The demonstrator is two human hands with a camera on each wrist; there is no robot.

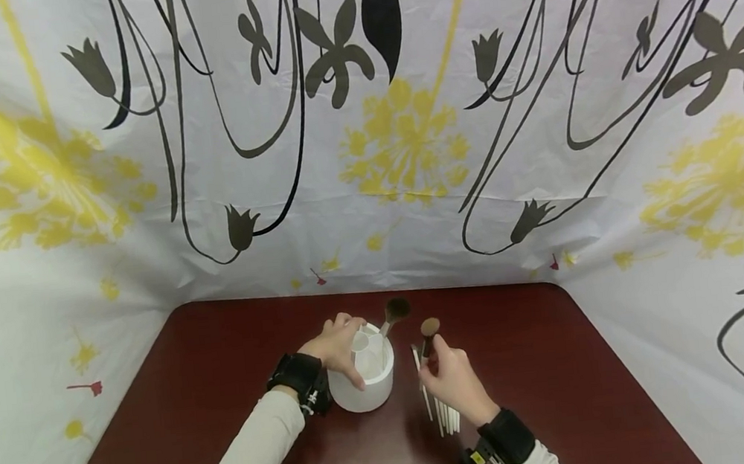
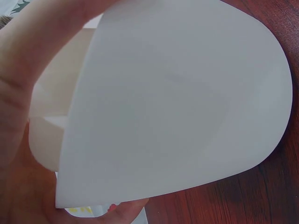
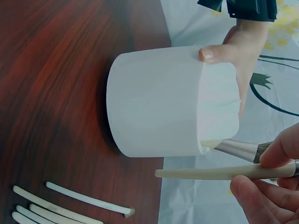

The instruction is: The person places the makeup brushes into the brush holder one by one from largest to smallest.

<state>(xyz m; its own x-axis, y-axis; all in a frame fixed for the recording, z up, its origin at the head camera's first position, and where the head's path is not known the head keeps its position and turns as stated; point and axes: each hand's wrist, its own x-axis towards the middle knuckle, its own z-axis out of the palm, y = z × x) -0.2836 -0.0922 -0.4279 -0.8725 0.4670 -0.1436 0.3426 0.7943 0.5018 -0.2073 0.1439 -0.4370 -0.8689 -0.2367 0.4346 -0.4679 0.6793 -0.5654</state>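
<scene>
On the surface (image 1: 243,431) the cup (image 1: 362,396) stands upright; the left hand (image 1: 338,349) curls its grip over the rim, seemingly to steady it. The right hand (image 1: 457,384) pinches a brush (image 3: 210,174) nearby, bristles up, leaving the handle's end free.

Got a dark red-brown table (image 1: 210,367), wood-grained, slightly glossy, with rounded corners at 10 and 2 o'clock in the head view. Shows pale glare toward 6. Carries a round white holder (image 1: 364,397) near the middle, standing on its base. Also carries loose brushes (image 1: 454,422) at 4 o'clock from the holder, apart from it, laid roughly side by side with pale handles running toward 6. Can't count them exactly: partly hidden in the head view, cut off in the right wrist view.
</scene>
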